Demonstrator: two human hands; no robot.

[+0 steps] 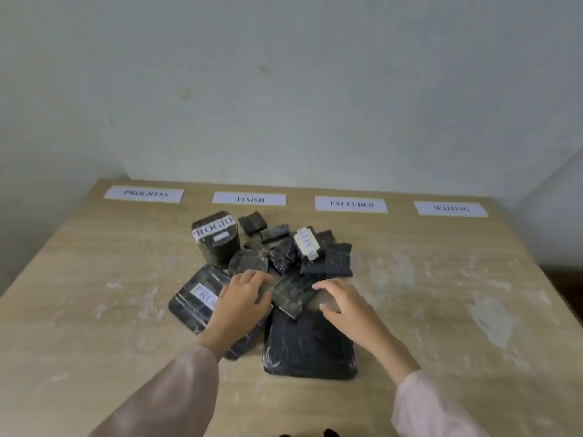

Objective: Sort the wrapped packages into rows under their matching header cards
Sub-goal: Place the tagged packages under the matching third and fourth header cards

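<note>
Several black-wrapped packages lie heaped in the middle of the wooden table [441,294]. A tall package [217,239] carries a PROGRESS label. A flat one [195,298] at the front left shows a partly covered label beginning PRO. A large flat unlabelled package [310,348] lies nearest me. A small block [307,244] bears a white label. My left hand [243,301] rests over the flat labelled package, fingers spread. My right hand [344,302] hovers by a tilted dark package [291,293], fingers apart. Four header cards line the far edge: PROGRESS [144,193], FINISH [249,199], EXCLUDED [351,204], WAITING [451,209].
A pale wall rises right behind the table's far edge. The tabletop has whitish scuffs on both sides of the heap. Bare wood stretches below each header card, and the table drops off at the left and right edges.
</note>
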